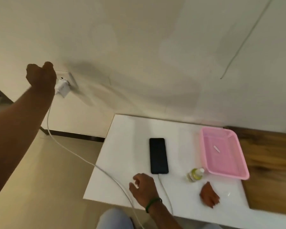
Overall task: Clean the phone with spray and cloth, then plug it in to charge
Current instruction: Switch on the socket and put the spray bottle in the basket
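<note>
Right hand [144, 189] rests on white table [122, 146], fingers loosely curled, holding nothing. Brown cloth [209, 195] nearby; spray bottle [195, 175] just beside pink basket [228, 174]. Phone [158, 155] lies face up mid-table, cable [82, 158] in its near end. Left hand [40, 76] at wall charger [63, 87]; grip cannot be told.

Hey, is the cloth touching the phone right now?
Apart. The head view shows the cloth lying well right of the phone, with bare white table between them.
</note>
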A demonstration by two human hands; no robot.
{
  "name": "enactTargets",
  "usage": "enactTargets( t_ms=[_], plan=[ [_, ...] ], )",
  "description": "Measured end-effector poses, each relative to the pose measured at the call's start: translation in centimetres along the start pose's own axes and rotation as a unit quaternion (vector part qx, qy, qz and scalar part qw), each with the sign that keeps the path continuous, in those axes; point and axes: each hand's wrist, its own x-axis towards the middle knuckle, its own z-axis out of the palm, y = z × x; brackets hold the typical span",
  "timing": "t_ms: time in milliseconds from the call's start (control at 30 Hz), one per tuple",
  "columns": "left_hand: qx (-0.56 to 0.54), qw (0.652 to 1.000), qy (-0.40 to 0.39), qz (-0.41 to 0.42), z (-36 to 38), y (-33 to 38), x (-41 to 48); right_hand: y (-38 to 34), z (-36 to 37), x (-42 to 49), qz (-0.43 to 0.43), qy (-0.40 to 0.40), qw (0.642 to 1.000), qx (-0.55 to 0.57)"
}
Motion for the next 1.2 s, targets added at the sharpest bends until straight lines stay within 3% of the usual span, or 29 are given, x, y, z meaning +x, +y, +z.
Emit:
enactTargets(
  t_ms=[100, 200, 433, 633, 733, 933, 1200],
  plan=[
    [0.019, 0.994, -0.007, 0.105, -1.1, 0.3, -5.1, 0.1, -2.6, -1.0, 0.018, 0.042, 0.999, 0.014],
    [-0.040, 0.981, -0.082, 0.171, -1.6, -1.4, -13.2, 1.3, -4.7, -1.8, 0.037, 0.070, 0.997, -0.004],
    [-0.018, 0.935, -0.289, 0.205, -1.7, -10.2, -30.6, 4.4, -6.8, -6.5, 0.076, 0.047, 0.993, -0.080],
    [0.066, 0.900, -0.379, 0.207, -3.6, -16.3, -41.8, 6.7, -6.9, -10.3, 0.125, -0.008, 0.985, -0.115],
    [0.143, 0.858, -0.431, 0.240, -4.1, -17.8, -44.1, 6.8, -7.0, -11.2, 0.126, -0.021, 0.986, -0.108],
    [0.307, 0.739, -0.537, 0.266, -2.8, -19.0, -45.6, 7.6, -8.0, -12.0, 0.123, -0.068, 0.982, -0.124],
    [0.402, 0.676, -0.523, 0.330, -0.7, -18.7, -46.3, 9.0, -7.1, -12.2, 0.108, -0.072, 0.983, -0.132]
  ],
)
